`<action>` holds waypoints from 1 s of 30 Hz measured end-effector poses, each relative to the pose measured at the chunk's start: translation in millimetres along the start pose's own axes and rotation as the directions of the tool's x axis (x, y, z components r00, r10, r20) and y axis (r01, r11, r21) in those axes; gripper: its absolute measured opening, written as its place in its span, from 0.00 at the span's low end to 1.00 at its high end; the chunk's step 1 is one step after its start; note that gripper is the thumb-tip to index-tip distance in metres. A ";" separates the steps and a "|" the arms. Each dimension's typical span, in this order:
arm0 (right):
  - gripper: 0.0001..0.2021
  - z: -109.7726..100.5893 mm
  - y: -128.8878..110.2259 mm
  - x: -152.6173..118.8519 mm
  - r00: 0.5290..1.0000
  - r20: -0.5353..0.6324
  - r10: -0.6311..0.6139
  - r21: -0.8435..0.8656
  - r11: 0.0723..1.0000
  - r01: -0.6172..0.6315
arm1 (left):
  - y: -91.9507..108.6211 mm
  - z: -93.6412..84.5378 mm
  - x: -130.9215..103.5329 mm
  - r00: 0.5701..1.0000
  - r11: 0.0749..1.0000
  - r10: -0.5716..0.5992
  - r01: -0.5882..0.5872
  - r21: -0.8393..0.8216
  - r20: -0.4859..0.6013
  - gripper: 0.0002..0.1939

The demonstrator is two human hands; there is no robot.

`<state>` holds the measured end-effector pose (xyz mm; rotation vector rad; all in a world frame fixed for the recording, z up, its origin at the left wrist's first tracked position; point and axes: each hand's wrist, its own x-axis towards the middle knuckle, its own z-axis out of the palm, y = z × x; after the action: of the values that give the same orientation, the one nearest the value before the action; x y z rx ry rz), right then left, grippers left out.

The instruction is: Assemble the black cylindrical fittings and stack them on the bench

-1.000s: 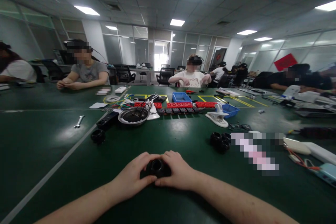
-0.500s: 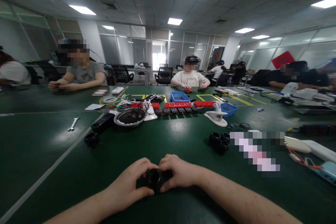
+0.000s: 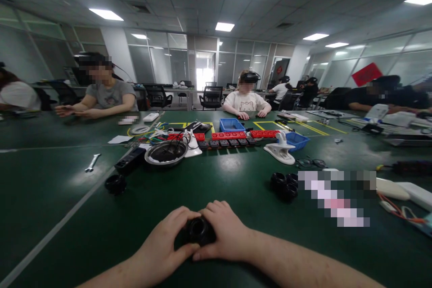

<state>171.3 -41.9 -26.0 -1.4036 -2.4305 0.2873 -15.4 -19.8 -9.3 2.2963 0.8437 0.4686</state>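
Observation:
A black, ring-like fitting (image 3: pixel 196 228) with a round hole on top is at the front of the green table (image 3: pixel 145 198), between my two hands. My left hand (image 3: pixel 165 236) grips its left side with fingers and thumb curved round it. From the other side my right hand (image 3: pixel 227 230) is wrapped about it, thumb in front and fingers behind. The fitting's lower part is hidden by both hands. Farther left stands a similar black fitting (image 3: pixel 115 183). A cluster of several more black fittings (image 3: pixel 284 186) sits to the right.
Behind them are a metal bowl (image 3: pixel 166 162), red-and-black power strips (image 3: pixel 229 139), a white clip stand (image 3: pixel 279 155) and blue bins (image 3: pixel 231 125). A wrench (image 3: pixel 92 162) lies left. White devices and cords (image 3: pixel 393 189) crowd the right. Co-workers (image 3: pixel 248 99) sit across the table.
My right hand has closed in round the fitting, its thumb shifting left along the front. My left hand keeps hold. The view has shifted slightly. The co-worker opposite has moved their hands.

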 end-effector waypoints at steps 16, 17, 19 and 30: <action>0.21 1.7 -4.9 -1.8 0.991 0.040 0.125 0.009 0.992 -0.126 | 4.6 1.6 -3.9 0.999 0.994 -0.021 0.017 -0.109 -0.031 0.16; 0.21 3.5 -9.0 -2.1 0.987 0.018 0.157 -0.035 0.987 -0.156 | 4.7 2.7 -3.7 0.997 0.995 -0.039 0.033 -0.099 -0.060 0.15; 0.22 4.9 -14.2 -2.5 0.984 -0.018 0.180 -0.088 0.980 -0.181 | 4.8 4.1 -3.3 0.992 0.995 -0.068 0.060 -0.079 -0.104 0.15; 0.16 -17.5 15.1 2.6 0.966 0.211 -0.149 0.320 0.944 0.076 | -5.0 -7.3 -3.6 0.993 0.985 0.105 -0.096 -0.142 0.055 0.22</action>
<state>188.7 -31.9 -14.2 -1.1421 -2.4964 0.8087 -24.0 -16.0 -7.8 2.2200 0.6466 0.4824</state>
